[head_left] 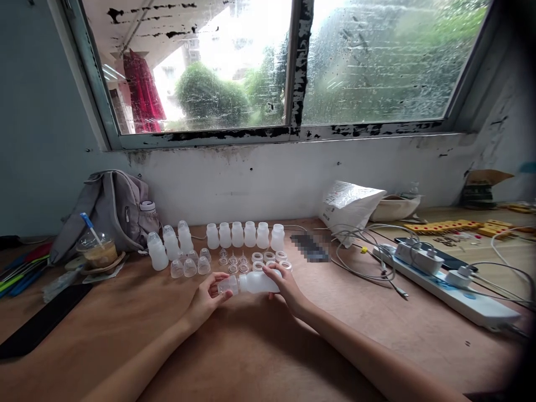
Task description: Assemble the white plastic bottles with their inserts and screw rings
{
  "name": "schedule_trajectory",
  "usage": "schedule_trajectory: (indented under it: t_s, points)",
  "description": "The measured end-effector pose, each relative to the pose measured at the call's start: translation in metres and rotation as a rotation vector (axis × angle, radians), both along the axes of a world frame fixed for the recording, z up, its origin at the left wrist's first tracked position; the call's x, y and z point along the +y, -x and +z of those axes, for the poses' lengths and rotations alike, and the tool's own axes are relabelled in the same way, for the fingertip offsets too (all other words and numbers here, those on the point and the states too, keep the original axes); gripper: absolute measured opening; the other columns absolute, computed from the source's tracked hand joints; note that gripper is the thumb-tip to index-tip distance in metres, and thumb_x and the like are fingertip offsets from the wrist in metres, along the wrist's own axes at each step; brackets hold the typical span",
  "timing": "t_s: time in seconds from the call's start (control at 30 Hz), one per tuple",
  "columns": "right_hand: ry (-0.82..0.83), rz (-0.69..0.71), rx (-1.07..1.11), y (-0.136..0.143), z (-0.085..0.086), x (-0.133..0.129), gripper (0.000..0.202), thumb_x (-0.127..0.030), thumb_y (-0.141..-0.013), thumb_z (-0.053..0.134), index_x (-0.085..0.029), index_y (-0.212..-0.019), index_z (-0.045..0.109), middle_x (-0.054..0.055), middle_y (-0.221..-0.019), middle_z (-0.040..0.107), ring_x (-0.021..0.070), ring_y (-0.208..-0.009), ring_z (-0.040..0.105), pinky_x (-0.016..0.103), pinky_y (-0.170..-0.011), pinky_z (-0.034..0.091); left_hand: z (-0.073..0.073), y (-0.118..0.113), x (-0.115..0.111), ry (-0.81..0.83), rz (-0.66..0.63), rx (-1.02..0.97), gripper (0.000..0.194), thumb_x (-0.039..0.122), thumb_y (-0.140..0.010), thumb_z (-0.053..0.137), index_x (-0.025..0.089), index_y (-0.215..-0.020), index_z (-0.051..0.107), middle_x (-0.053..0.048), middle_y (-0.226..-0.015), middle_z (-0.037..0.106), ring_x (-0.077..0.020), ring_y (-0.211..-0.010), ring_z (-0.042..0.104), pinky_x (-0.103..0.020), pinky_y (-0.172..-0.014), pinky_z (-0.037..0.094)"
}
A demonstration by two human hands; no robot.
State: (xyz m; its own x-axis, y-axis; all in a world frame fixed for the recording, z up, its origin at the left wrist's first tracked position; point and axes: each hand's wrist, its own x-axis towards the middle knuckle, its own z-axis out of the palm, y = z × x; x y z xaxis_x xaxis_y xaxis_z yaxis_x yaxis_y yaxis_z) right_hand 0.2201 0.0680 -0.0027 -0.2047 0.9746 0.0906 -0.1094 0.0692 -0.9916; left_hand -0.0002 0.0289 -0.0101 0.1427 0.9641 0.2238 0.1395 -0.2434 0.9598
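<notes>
My right hand [281, 283] is closed around a frosted baby bottle [258, 282] that lies sideways in the air above the table. In my left hand [213, 291] is a clear bottle cap [228, 285], pinched at the bottle's top end. Whether the cap touches the bottle I cannot tell. Just behind my hands lie several white collar rings [257, 257], several clear nipples [233, 259] and several domed caps [190, 267]. A row of open bottles [237, 234] stands upright behind them. To the left stand three capped bottles [171, 243].
On the left are a grey backpack [121, 209], an iced drink cup [98, 250], several pens [20, 273] and a black strip [44, 324]. A white power strip [444, 287] with tangled cables [364, 254] lies on the right, near a white bag [349, 206].
</notes>
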Motion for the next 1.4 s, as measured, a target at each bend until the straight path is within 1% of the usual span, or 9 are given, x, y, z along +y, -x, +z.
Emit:
schedule_trajectory:
  t_s: [0.23, 0.47, 0.63, 0.77, 1.07, 1.17, 1.27, 1.33, 1.4]
  points:
    - [-0.021, 0.041, -0.07, 0.003, 0.002, -0.004, 0.028, -0.05, -0.074, 0.051, -0.022, -0.072, 0.049, 0.002, -0.069, 0.053, 0.0172, -0.062, 0.055, 0.021, -0.037, 0.042, 0.003, -0.004, -0.005, 0.013, -0.045, 0.022, 0.04, 0.033, -0.069, 0.064, 0.018, -0.105, 0.053, -0.006, -0.106, 0.06, -0.0204, -0.097, 0.056, -0.03, -0.083, 0.046]
    - [-0.084, -0.026, -0.127, 0.005, 0.001, -0.011, 0.028, -0.05, -0.075, 0.048, -0.022, -0.076, 0.05, 0.002, -0.071, 0.053, 0.0173, -0.064, 0.055, 0.022, -0.039, 0.043, 0.005, -0.008, -0.009, 0.024, -0.026, -0.007, 0.039, 0.036, -0.069, 0.063, 0.017, -0.102, 0.056, -0.006, -0.101, 0.062, -0.0209, -0.092, 0.058, -0.03, -0.08, 0.046]
    - [-0.122, -0.022, -0.109, 0.009, 0.0, -0.017, 0.027, -0.049, -0.076, 0.047, -0.022, -0.073, 0.046, 0.001, -0.065, 0.05, 0.0157, -0.052, 0.053, 0.022, -0.033, 0.038, 0.004, -0.016, -0.018, 0.04, 0.005, -0.031, 0.037, 0.037, -0.067, 0.065, 0.017, -0.097, 0.057, -0.006, -0.094, 0.064, -0.0199, -0.085, 0.059, -0.029, -0.074, 0.048]
    - [-0.158, -0.065, -0.133, 0.01, -0.002, -0.022, 0.028, -0.049, -0.076, 0.047, -0.021, -0.07, 0.042, -0.001, -0.06, 0.047, 0.0136, -0.044, 0.05, 0.022, -0.03, 0.034, 0.001, -0.019, -0.024, -0.022, 0.038, 0.001, 0.036, 0.035, -0.067, 0.065, 0.016, -0.097, 0.057, -0.006, -0.091, 0.063, -0.0192, -0.081, 0.06, -0.027, -0.071, 0.049]
    - [-0.218, -0.088, -0.135, 0.013, -0.003, -0.028, 0.025, -0.046, -0.078, 0.047, -0.022, -0.071, 0.043, -0.001, -0.061, 0.044, 0.0133, -0.046, 0.048, 0.021, -0.03, 0.032, 0.0, -0.017, -0.025, -0.09, 0.034, 0.039, 0.035, 0.032, -0.069, 0.063, 0.016, -0.1, 0.057, -0.007, -0.09, 0.062, -0.0188, -0.08, 0.059, -0.028, -0.071, 0.049]
    - [-0.205, -0.096, -0.11, 0.015, -0.003, -0.028, 0.024, -0.045, -0.077, 0.047, -0.022, -0.072, 0.043, 0.0, -0.064, 0.046, 0.0151, -0.052, 0.051, 0.022, -0.032, 0.036, -0.002, -0.018, -0.023, -0.094, 0.037, 0.017, 0.035, 0.032, -0.07, 0.063, 0.017, -0.1, 0.056, -0.007, -0.091, 0.062, -0.0183, -0.08, 0.058, -0.027, -0.072, 0.049]
    - [-0.168, -0.065, -0.126, 0.012, -0.003, -0.027, 0.025, -0.047, -0.077, 0.048, -0.022, -0.075, 0.044, 0.002, -0.07, 0.048, 0.0181, -0.062, 0.053, 0.022, -0.034, 0.04, -0.001, -0.018, -0.022, -0.051, 0.008, 0.009, 0.035, 0.034, -0.07, 0.063, 0.017, -0.1, 0.056, -0.006, -0.089, 0.061, -0.0176, -0.078, 0.058, -0.027, -0.071, 0.049]
    - [-0.169, -0.016, -0.154, 0.009, -0.001, -0.026, 0.025, -0.048, -0.077, 0.046, -0.023, -0.08, 0.046, 0.002, -0.078, 0.051, 0.0193, -0.069, 0.055, 0.024, -0.04, 0.044, 0.006, -0.017, -0.021, -0.05, 0.013, 0.007, 0.035, 0.035, -0.07, 0.062, 0.018, -0.099, 0.056, -0.005, -0.091, 0.059, -0.0169, -0.078, 0.058, -0.027, -0.07, 0.049]
    - [-0.205, 0.023, -0.185, 0.008, 0.0, -0.024, 0.025, -0.047, -0.079, 0.044, -0.025, -0.09, 0.047, 0.003, -0.09, 0.053, 0.0198, -0.08, 0.055, 0.027, -0.054, 0.05, 0.018, -0.013, -0.016, -0.088, 0.045, 0.003, 0.034, 0.035, -0.07, 0.061, 0.019, -0.1, 0.056, -0.005, -0.094, 0.058, -0.0165, -0.079, 0.057, -0.027, -0.071, 0.048]
